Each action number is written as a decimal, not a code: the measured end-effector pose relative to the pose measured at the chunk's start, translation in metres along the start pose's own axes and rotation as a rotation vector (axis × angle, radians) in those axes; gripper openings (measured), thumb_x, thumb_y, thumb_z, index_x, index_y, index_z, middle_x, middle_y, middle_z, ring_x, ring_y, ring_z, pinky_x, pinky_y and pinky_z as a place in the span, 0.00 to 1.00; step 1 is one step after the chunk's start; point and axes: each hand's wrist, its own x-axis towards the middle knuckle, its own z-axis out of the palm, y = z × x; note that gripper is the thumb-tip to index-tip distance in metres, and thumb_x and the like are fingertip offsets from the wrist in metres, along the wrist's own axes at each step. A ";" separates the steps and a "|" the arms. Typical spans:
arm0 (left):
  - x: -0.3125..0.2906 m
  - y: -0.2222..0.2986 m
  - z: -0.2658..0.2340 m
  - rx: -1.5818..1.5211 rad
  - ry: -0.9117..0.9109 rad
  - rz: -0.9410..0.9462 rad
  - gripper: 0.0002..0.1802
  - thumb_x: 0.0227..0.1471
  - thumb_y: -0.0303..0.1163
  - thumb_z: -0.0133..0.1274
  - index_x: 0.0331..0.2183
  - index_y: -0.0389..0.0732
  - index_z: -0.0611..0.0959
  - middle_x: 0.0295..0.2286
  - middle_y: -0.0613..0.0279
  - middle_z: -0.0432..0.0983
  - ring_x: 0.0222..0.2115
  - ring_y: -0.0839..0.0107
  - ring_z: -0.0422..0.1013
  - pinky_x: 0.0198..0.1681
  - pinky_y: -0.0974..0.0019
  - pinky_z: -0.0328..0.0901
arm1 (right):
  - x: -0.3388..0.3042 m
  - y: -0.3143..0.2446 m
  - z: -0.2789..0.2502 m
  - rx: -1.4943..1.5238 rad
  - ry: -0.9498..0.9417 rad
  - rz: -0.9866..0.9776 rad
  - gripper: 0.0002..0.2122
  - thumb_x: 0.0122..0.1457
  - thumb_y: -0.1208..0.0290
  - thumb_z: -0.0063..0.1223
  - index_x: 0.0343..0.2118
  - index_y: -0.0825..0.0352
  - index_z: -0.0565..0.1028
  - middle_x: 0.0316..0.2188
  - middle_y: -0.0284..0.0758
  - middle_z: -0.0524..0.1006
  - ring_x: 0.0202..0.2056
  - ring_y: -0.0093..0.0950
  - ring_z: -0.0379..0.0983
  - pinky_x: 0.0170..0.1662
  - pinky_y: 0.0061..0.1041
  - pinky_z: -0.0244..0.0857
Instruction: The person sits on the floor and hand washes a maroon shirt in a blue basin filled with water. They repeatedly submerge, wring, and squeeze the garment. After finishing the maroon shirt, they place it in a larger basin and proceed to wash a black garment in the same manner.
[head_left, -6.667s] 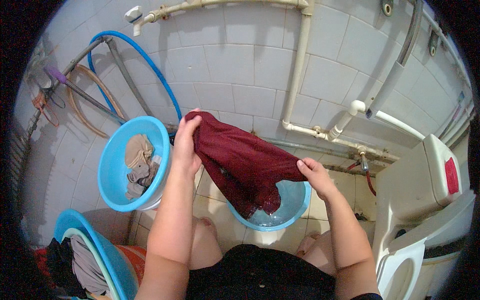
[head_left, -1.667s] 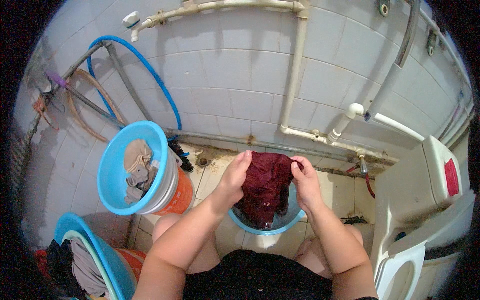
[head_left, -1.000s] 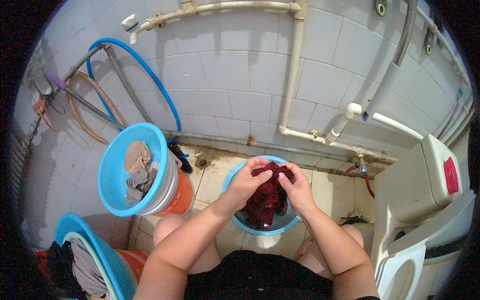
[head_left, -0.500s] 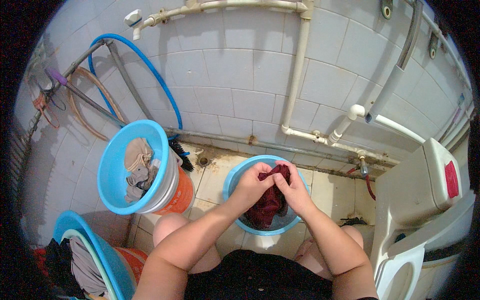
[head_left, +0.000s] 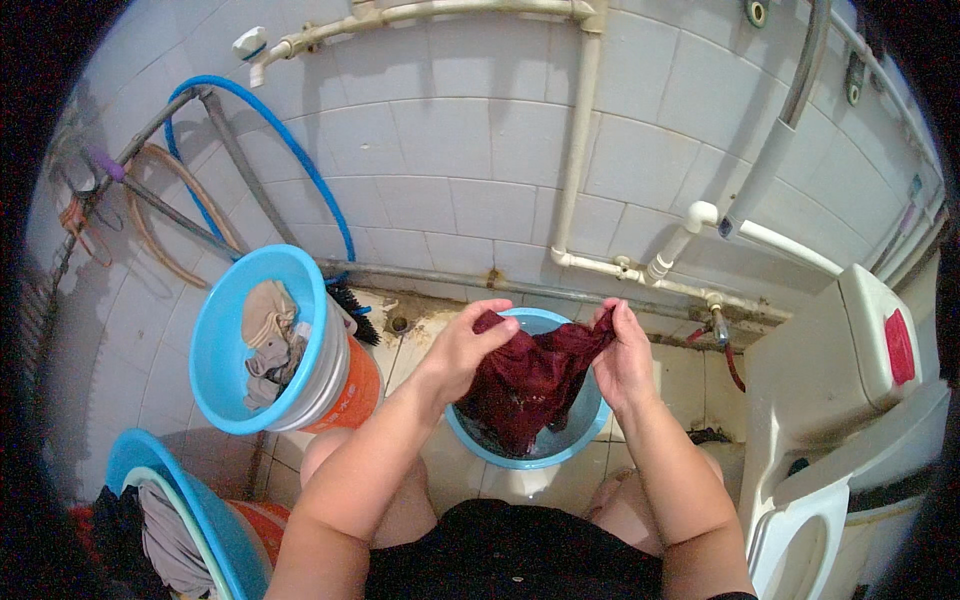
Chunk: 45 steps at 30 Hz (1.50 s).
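Observation:
A wet, dark red piece of cloth (head_left: 530, 385) hangs spread between my two hands, its lower part drooping into a light blue basin (head_left: 590, 415) on the floor. What kind of garment it is, I cannot make out. My left hand (head_left: 468, 350) pinches its upper left edge between thumb and fingers. At the upper right corner, my right hand (head_left: 625, 355) grips a gathered bit with the thumb on top. Some water shows at the bottom of the basin, partly hidden by the cloth.
Left of me, a blue basin (head_left: 215, 350) with beige and grey clothes rests on an orange and white bucket (head_left: 350, 385). Another blue tub (head_left: 215, 520) with grey and black cloth stands nearer. A toilet (head_left: 800, 400) is at the right. Pipes (head_left: 580, 150) run along the tiled wall.
My hands have moved apart, left and right, from close together over the basin. The bunched red cloth is now stretched open between them. The view has shifted slightly.

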 end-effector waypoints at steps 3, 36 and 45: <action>0.005 -0.002 -0.012 -0.158 0.096 0.012 0.16 0.52 0.30 0.50 0.43 0.38 0.70 0.36 0.57 0.73 0.37 0.66 0.70 0.43 0.64 0.65 | -0.001 -0.002 0.008 -0.111 0.009 -0.015 0.10 0.57 0.70 0.49 0.40 0.64 0.66 0.30 0.29 0.68 0.30 0.22 0.65 0.38 0.22 0.63; 0.001 -0.019 0.018 0.444 -0.034 0.210 0.25 0.47 0.33 0.55 0.46 0.34 0.69 0.39 0.54 0.72 0.38 0.71 0.69 0.42 0.68 0.65 | -0.021 0.014 0.026 -0.158 -0.314 0.191 0.17 0.60 0.76 0.38 0.53 0.67 0.62 0.49 0.38 0.66 0.51 0.31 0.62 0.55 0.30 0.55; 0.008 -0.002 -0.008 -0.083 0.072 0.103 0.10 0.51 0.26 0.49 0.37 0.38 0.71 0.31 0.61 0.71 0.31 0.74 0.68 0.35 0.71 0.65 | -0.003 0.015 -0.006 -0.835 -0.154 -0.008 0.14 0.58 0.72 0.47 0.46 0.69 0.67 0.40 0.34 0.72 0.41 0.23 0.67 0.47 0.23 0.59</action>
